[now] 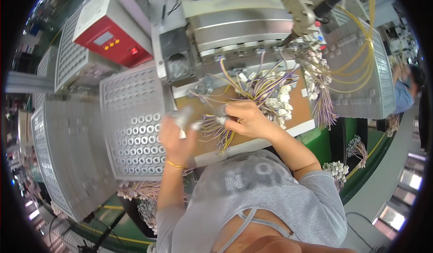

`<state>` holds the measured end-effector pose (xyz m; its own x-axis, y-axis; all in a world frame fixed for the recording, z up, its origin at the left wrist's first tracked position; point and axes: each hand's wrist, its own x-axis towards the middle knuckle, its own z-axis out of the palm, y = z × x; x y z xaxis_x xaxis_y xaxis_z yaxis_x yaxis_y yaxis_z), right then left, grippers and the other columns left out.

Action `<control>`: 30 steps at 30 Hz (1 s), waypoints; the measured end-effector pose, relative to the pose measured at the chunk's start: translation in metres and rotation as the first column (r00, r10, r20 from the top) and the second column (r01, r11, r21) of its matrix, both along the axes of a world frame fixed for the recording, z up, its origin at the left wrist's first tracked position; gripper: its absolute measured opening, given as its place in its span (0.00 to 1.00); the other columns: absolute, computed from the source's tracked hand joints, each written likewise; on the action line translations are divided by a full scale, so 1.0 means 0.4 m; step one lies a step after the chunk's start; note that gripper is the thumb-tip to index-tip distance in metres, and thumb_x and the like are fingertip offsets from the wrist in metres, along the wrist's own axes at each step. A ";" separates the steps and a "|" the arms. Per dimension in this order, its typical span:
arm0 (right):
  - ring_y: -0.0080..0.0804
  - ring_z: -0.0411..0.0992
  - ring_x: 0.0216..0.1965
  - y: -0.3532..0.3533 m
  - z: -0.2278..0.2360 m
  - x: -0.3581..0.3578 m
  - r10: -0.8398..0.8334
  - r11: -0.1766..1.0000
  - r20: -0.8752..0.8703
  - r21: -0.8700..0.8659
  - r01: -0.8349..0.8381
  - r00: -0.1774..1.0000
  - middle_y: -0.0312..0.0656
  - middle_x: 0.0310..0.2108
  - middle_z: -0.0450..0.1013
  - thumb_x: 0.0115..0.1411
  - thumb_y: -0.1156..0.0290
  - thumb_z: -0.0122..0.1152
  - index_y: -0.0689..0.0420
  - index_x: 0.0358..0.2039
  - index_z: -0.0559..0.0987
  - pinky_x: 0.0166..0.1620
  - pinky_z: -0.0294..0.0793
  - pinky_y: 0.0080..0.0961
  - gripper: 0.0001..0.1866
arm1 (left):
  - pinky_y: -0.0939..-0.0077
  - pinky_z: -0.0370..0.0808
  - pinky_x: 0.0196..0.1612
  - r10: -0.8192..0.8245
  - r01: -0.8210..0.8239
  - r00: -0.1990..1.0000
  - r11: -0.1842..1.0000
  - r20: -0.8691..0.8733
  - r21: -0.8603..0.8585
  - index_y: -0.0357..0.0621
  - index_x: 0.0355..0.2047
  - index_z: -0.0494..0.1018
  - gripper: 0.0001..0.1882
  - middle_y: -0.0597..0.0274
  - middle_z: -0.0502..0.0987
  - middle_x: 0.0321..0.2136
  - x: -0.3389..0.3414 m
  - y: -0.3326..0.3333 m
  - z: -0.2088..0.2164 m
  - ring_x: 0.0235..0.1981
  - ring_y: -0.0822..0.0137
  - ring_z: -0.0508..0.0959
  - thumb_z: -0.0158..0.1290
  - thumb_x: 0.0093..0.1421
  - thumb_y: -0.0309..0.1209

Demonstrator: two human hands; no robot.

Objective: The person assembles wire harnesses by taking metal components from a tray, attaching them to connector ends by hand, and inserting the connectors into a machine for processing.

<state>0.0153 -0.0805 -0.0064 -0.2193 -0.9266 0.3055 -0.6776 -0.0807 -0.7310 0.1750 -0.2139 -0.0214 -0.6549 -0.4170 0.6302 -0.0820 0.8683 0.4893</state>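
Observation:
My right hand (250, 120) is closed in a pinch over the brown work board (297, 117), holding a wire lead (220, 120) with a pale end piece. A loose bundle of yellow, purple and white wires (221, 138) lies just under its fingers. To its left, my left hand (175, 138) is smeared by motion. A blurred silvery-white piece (181, 117) shows at its fingertips; whether it is gripped I cannot tell. Beyond the right hand lies a heap of wires (264, 84) with white connectors (284, 102).
A clear tray (108, 99) with rows of metal ring parts (144, 140) stands left, near stacked trays (72, 149). Behind the board is a metal machine (243, 27). A red-and-white control box (112, 39) sits far left. Yellow tubes (370, 50) hang right. Another person (403, 93) sits far right.

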 end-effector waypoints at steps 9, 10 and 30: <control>0.22 0.66 0.17 0.018 0.023 0.012 -0.109 0.993 0.439 0.084 0.080 0.892 0.41 0.16 0.66 0.42 0.76 0.58 0.63 0.20 0.67 0.21 0.66 0.18 0.09 | 0.61 0.67 0.38 0.898 -0.622 0.319 0.440 0.304 -0.647 0.40 0.40 0.72 0.26 0.52 0.73 0.34 0.310 -0.269 -0.294 0.31 0.50 0.69 0.48 0.49 0.48; 0.22 0.66 0.17 0.016 0.022 0.013 -0.111 0.993 0.441 0.083 0.083 0.891 0.41 0.16 0.66 0.42 0.76 0.58 0.63 0.20 0.67 0.21 0.66 0.18 0.09 | 0.61 0.67 0.38 0.897 -0.620 0.321 0.441 0.303 -0.649 0.40 0.40 0.72 0.26 0.52 0.73 0.34 0.296 -0.264 -0.280 0.31 0.50 0.69 0.48 0.49 0.48; 0.13 0.62 0.18 0.004 0.000 0.002 -0.146 0.987 0.489 0.134 0.092 0.860 0.32 0.16 0.66 0.46 0.77 0.56 0.64 0.23 0.73 0.19 0.61 0.13 0.04 | 0.83 0.74 0.28 -0.108 0.344 0.935 0.051 -0.337 0.938 0.31 0.46 0.63 0.21 0.56 0.72 0.39 -0.031 0.077 0.002 0.34 0.73 0.73 0.52 0.51 0.18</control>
